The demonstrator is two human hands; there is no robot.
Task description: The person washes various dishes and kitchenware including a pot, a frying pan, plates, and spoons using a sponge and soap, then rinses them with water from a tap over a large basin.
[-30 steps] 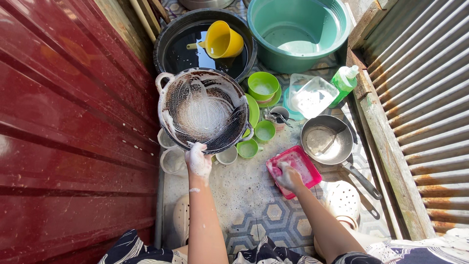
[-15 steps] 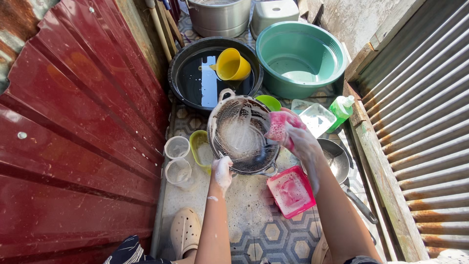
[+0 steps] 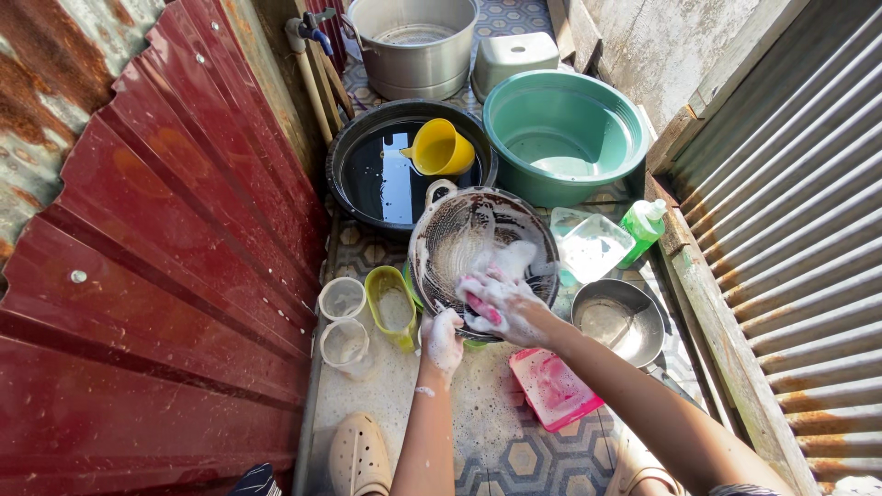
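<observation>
A blackened, soapy two-handled pot (image 3: 469, 234) is tilted with its mouth toward me. My left hand (image 3: 442, 340) grips its near rim from below. My right hand (image 3: 501, 303), covered in foam, presses a pink sponge (image 3: 485, 309) against the pot's inner wall near the lower rim. A pink square soap tray (image 3: 554, 388) lies on the tiled floor just below my right forearm.
Behind the pot stand a black basin of water (image 3: 367, 174) with a yellow dipper (image 3: 443, 148), a teal basin (image 3: 560, 129) and a steel stockpot (image 3: 413, 41). A frying pan (image 3: 617, 321), clear container (image 3: 591, 244), green soap bottle (image 3: 640, 225), cups (image 3: 342, 298), red metal sheet (image 3: 138, 276) surround.
My right hand lifted the sponge from the pink tray and brought it into the pot, now scrubbing near the lower rim. The pot moved up and to the right.
</observation>
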